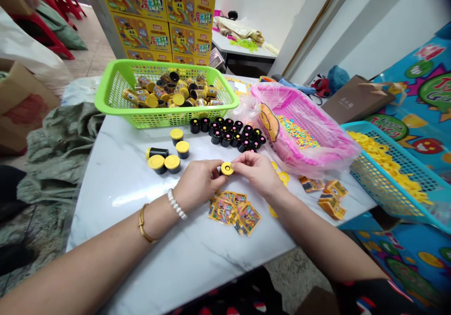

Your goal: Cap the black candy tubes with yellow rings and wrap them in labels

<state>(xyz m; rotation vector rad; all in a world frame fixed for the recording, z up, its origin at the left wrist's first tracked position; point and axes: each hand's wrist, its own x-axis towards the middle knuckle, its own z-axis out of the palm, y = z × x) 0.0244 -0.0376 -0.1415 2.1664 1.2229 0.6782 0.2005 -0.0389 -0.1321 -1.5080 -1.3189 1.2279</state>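
Yellow plastic cap (227, 168), pinched between left hand (199, 182), right hand (255, 174)

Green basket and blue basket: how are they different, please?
The green basket holds yellow-and-black cylinders; the blue basket holds flat yellow pieces. The green basket sits level on the marble-topped table, while the blue basket tilts at its right edge. Both are rectangular plastic mesh baskets.

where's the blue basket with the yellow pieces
The blue basket sits at the right edge of the head view, at the marble table's right end, beside the pink basket.
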